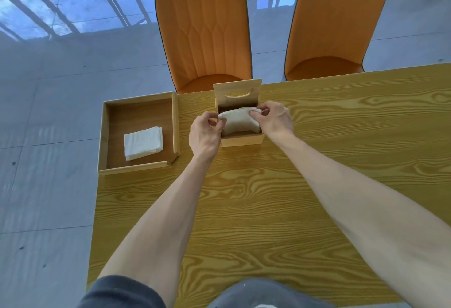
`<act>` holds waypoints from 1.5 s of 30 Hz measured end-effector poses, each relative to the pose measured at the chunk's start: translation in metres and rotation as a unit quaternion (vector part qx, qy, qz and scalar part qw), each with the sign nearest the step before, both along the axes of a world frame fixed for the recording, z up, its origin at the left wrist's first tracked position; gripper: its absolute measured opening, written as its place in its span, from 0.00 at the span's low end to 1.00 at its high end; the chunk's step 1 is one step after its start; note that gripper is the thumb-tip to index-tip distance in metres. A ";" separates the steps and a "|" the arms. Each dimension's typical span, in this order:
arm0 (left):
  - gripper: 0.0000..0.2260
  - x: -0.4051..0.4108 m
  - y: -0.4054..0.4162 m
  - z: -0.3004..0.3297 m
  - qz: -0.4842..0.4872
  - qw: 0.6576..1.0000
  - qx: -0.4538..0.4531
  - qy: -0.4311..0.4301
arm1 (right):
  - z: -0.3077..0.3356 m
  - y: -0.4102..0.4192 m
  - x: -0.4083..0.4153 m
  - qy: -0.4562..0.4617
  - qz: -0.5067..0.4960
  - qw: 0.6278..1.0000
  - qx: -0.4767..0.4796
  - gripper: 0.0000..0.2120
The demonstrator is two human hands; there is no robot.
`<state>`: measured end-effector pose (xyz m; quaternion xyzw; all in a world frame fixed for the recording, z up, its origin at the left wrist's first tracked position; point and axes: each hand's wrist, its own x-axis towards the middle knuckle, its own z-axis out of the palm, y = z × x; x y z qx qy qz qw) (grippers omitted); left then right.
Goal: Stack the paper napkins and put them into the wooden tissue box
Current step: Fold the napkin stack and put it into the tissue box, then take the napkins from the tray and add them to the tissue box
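Note:
A small wooden tissue box (241, 140) stands on the table with its slotted lid (237, 94) raised at the back. A bent stack of white napkins (240, 122) bows upward in the box's opening. My left hand (205, 134) pinches its left end and my right hand (274, 117) pinches its right end. A second flat stack of white napkins (143, 142) lies in the wooden tray (174, 122) to the left.
The yellow wood-grain table (268, 197) extends toward me and to the right. Two orange chairs (205, 34) stand behind its far edge. The tray sits at the table's left edge, beside grey tiled floor (48, 185).

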<state>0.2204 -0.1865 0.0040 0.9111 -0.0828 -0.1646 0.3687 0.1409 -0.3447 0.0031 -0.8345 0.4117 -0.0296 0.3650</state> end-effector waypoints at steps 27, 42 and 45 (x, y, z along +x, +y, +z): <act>0.13 -0.021 0.077 0.037 0.103 0.994 0.039 -0.020 | 0.016 0.059 -0.024 -0.156 0.039 0.984 -0.075 0.10; 0.25 0.076 0.181 0.021 0.161 0.981 0.057 0.088 | 0.016 0.211 0.099 0.013 0.144 0.986 0.079 0.19; 0.28 0.091 0.180 0.016 0.171 0.974 0.034 0.147 | 0.009 0.225 0.118 0.060 0.133 0.985 0.095 0.17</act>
